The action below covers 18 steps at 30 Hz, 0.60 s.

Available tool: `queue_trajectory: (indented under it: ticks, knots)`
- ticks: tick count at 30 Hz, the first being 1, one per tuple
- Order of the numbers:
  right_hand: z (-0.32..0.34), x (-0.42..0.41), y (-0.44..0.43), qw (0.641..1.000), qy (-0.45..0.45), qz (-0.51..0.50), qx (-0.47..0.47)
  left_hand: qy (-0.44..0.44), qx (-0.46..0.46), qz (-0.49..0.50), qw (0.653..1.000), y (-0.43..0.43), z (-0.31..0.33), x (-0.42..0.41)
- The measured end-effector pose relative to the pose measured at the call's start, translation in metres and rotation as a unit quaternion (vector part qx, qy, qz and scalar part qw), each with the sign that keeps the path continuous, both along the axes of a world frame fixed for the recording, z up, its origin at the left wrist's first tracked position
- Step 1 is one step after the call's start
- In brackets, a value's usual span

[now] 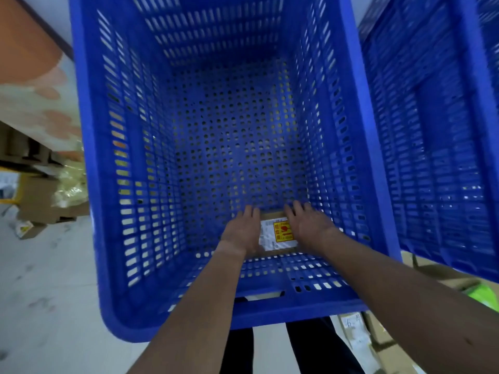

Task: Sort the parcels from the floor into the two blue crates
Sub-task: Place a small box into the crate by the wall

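Left hand [240, 230]: resting flat, fingers straight, on parcel [278, 234] left edge.
Right hand [310, 225]: resting likewise on right edge.
Parcel: sitting low inside blue crate [81, 147], by near wall.

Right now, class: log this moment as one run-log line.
step: placing parcel | left hand: on parcel | right hand: on parcel | crate: parcel low inside | second crate: at right

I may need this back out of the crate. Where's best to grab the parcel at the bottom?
Take the parcel by its left and right edges, coming straight down from above. It lies flat in the crate close to its near wall, so only the top is open; the left hand and right hand flank it.
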State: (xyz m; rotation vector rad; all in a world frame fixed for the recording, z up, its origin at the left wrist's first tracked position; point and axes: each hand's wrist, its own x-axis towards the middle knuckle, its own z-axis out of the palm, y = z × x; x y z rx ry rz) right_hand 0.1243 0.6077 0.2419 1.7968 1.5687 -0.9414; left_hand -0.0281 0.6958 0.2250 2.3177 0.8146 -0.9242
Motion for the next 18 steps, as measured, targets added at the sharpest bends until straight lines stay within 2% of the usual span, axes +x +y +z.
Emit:
queue_trajectory:
  ticks: [7, 12, 18]
  knots:
    - [0.059, 0.01, 0.005, 0.998, 0.037, -0.053, 0.0, 0.002, 0.008, 0.036, 0.999, 0.023, 0.067, -0.007]
    - [0.144, 0.019, 0.014, 0.991, 0.085, -0.101, 0.001, -0.007, 0.02, 0.092, 0.996, 0.033, 0.16, -0.008]
    - [0.249, 0.031, -0.001, 0.978, 0.109, -0.169, 0.061, -0.038, 0.043, 0.163, 0.985, 0.022, 0.287, -0.004]
